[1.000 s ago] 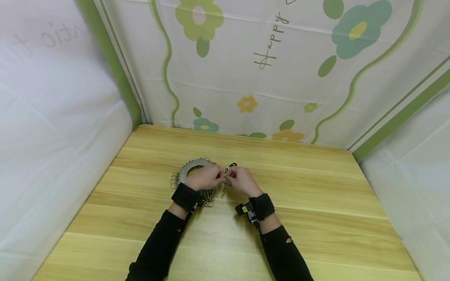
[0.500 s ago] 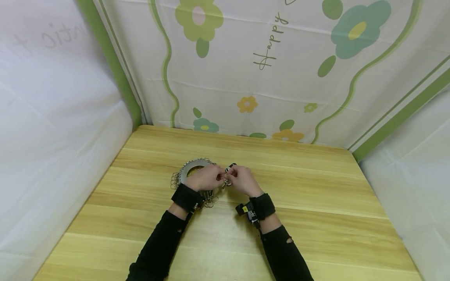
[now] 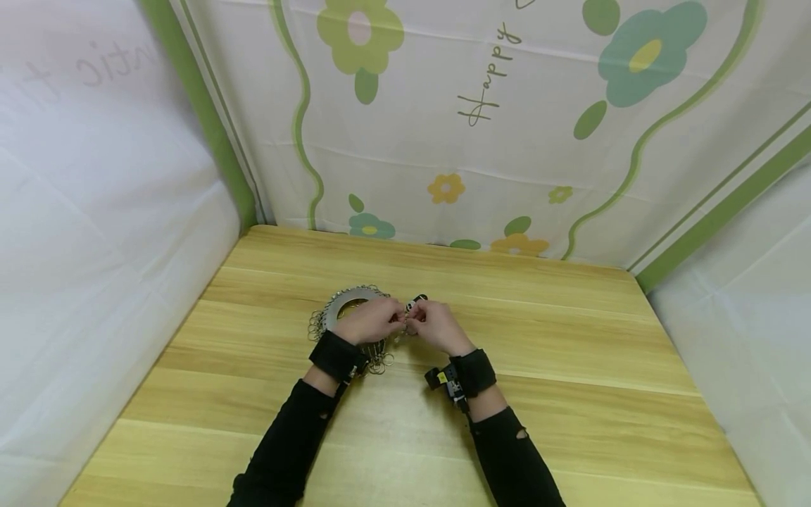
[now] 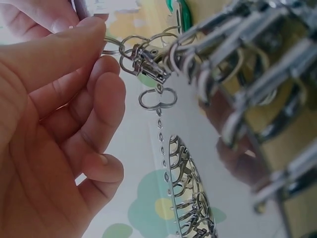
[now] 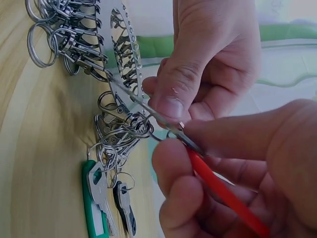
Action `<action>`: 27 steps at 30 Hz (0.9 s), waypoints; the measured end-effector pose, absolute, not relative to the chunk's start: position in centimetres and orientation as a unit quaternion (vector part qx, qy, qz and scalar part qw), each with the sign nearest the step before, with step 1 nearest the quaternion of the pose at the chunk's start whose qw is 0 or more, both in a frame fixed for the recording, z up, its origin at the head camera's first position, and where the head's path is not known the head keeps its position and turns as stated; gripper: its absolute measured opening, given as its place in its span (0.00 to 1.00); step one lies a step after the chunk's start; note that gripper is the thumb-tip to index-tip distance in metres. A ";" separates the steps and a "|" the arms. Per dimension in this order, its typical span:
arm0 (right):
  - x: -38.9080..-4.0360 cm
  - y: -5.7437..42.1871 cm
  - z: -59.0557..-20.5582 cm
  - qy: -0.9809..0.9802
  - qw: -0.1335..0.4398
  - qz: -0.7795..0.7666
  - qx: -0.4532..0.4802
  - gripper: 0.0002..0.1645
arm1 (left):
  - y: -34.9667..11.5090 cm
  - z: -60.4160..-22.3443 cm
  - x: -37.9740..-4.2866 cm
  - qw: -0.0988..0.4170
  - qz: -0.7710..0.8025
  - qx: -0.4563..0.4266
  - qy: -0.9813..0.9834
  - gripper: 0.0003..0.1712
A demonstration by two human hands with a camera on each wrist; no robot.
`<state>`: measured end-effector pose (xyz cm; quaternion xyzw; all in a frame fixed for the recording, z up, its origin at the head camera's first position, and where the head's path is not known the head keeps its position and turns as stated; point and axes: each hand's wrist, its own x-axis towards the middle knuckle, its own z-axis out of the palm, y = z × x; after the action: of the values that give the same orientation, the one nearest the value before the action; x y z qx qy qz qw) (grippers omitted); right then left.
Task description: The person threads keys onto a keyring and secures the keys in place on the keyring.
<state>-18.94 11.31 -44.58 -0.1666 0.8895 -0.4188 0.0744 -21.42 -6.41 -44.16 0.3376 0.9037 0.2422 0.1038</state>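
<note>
The red-headed key (image 5: 218, 186) is between the two hands, just beside the right side of a polished ring-shaped plate (image 3: 332, 310); this plate lies on the worktop (image 3: 538, 394), closer to its far left corner than to its far right corner; the near edge is out of view.

The right hand (image 3: 439, 327) is nearly closed, and its thumb and forefinger pinch the key where the blade meets the red head; the left hand (image 3: 370, 322) pinches a steel split ring (image 4: 115, 41) between thumb and forefinger, while its other fingers are loosely bent; whether the key is already on this ring, I cannot tell.

In my judgement the key is light, stiff and not fragile; the bare blade may be slippery, so the red head should be the better place to hold; the split ring looks thin and springy, and should be taken firmly at its rim.

I count one red-headed key, one plate, one green key tag (image 5: 91, 203), one bare steel key (image 5: 99, 186) against this tag, and one black-headed key (image 5: 127, 210) near it; the hands are two, and so are the black wrist straps (image 3: 334, 355); the snap hooks (image 5: 84, 63) around the plate are many and overlap, therefore I cannot give their exact number.
</note>
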 end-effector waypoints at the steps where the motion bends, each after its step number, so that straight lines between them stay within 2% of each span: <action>1: -18.9 11.3 -44.6 0.888 0.080 -0.420 -0.169 0.02 | -6.4 -44.1 -21.4 0.104 0.242 0.335 0.904 0.14; 18: -18.9 11.6 -44.5 0.850 0.134 -0.490 -0.141 0.03 | -6.1 -44.1 -21.5 0.097 0.245 0.338 0.903 0.13; 27: -19.3 12.0 -43.9 0.891 0.130 -0.397 -0.177 0.06 | -5.7 -44.4 -21.4 0.102 0.241 0.340 0.903 0.12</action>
<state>-19.26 12.03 -43.93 -0.1769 0.8909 -0.3974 0.1303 -21.44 -5.74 -44.40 0.3401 0.9033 0.2408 0.1021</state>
